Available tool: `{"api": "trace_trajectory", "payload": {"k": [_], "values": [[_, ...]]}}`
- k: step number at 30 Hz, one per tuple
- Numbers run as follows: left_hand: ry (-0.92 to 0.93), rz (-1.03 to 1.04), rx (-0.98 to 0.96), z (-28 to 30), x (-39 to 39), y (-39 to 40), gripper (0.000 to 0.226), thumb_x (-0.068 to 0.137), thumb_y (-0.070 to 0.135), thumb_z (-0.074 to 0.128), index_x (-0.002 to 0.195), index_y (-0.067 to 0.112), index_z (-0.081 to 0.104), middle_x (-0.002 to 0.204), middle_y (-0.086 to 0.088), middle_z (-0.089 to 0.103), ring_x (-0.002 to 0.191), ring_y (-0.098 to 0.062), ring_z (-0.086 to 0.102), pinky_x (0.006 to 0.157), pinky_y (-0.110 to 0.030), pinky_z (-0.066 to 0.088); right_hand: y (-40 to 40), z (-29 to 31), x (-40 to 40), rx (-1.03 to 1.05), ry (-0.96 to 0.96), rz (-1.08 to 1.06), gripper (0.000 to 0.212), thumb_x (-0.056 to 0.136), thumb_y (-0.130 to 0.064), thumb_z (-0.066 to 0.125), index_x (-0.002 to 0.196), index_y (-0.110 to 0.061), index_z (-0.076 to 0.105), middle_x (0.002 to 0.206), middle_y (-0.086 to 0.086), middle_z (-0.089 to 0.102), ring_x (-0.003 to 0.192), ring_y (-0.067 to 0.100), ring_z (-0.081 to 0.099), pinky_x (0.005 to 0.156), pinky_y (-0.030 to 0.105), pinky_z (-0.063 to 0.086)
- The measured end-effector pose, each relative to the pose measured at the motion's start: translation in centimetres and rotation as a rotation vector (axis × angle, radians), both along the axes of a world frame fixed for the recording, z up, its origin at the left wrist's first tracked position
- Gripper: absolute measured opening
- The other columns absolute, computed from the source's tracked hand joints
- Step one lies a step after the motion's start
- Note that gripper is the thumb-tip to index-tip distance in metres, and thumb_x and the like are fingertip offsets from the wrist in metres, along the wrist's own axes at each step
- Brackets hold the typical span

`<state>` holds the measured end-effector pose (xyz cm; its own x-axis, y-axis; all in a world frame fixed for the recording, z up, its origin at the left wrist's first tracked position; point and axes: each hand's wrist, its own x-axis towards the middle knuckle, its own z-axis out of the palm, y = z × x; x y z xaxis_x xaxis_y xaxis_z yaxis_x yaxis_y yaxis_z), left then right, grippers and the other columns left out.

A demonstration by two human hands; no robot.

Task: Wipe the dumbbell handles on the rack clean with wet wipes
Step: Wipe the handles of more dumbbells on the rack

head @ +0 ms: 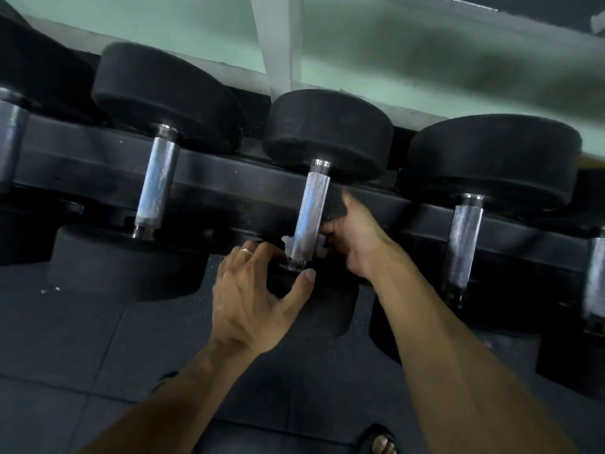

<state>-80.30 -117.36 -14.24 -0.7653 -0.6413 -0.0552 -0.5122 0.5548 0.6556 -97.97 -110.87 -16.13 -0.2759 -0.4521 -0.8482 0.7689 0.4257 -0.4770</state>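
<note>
1. The left hand (258, 299), a ring on one finger, reaches in from below with its fingers spread and its thumb out to the right, resting on the near black weight (314, 306) of the middle dumbbell; its grip is wide and holds nothing.
2. The right hand (355, 239) curls round the lower end of that dumbbell's handle (309, 217), holding a white wet wipe (319, 242) that shows on both sides of the bar.
3. The dumbbells lie on a black rack (98, 158) against a pale green wall (425, 70); dark floor tiles (82, 339) lie below.
4. Handles to the left (157, 185) and the right (463, 244) stand bare. A sandalled foot (383, 442) shows at the bottom edge.
</note>
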Motion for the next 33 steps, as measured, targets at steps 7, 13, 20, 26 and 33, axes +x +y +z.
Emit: {"api": "trace_trajectory", "payload": {"k": [7,13,20,26,33], "values": [[-0.017,0.005,0.006,-0.1,0.0,-0.1,0.059,0.078,0.071,0.043,0.094,0.019,0.065,0.091,0.005,0.059,0.089,-0.017,0.056,0.078,-0.043,0.051,0.9,-0.5,-0.2,0.039,0.02,0.217,0.1,0.096,-0.072,0.008,0.091,0.006,0.07,0.063,0.007,0.057,0.052,0.016,0.051,0.06,0.028,0.043],[-0.017,0.012,0.002,-0.2,-0.1,0.0,0.057,0.077,0.07,0.042,0.093,0.02,0.064,0.091,0.006,0.058,0.09,-0.017,0.055,0.077,-0.041,0.05,-1.3,0.3,-1.6,-0.324,-0.1,-0.525,0.059,0.102,-0.044,0.031,0.091,0.001,0.068,0.084,0.016,0.069,0.076,0.026,0.065,0.076,0.034,0.051],[0.008,0.003,-0.004,0.1,-0.1,0.0,0.056,0.078,0.069,0.043,0.091,0.018,0.064,0.09,0.005,0.058,0.088,-0.017,0.056,0.074,-0.042,0.051,1.1,0.8,-0.3,-0.028,0.04,-0.087,0.05,0.099,-0.036,0.037,0.093,0.005,0.066,0.074,0.016,0.063,0.059,0.023,0.059,0.063,0.03,0.048],[-0.006,-0.001,-0.001,0.0,-0.1,0.0,0.057,0.078,0.068,0.042,0.092,0.017,0.064,0.091,0.005,0.058,0.09,-0.017,0.056,0.078,-0.043,0.05,-0.3,1.4,-1.4,-0.198,0.09,-0.298,0.015,0.092,-0.006,0.051,0.094,-0.008,0.066,0.113,0.017,0.071,0.105,0.033,0.067,0.099,0.04,0.05],[-0.088,-0.04,0.059,1.3,-0.2,-0.1,0.061,0.078,0.071,0.039,0.103,0.021,0.062,0.098,0.004,0.06,0.096,-0.016,0.056,0.089,-0.045,0.049,4.7,5.5,2.2,-0.113,0.321,-0.101,0.025,0.095,0.005,0.054,0.107,-0.009,0.07,0.103,0.011,0.076,0.095,0.023,0.074,0.085,0.034,0.059]]}}
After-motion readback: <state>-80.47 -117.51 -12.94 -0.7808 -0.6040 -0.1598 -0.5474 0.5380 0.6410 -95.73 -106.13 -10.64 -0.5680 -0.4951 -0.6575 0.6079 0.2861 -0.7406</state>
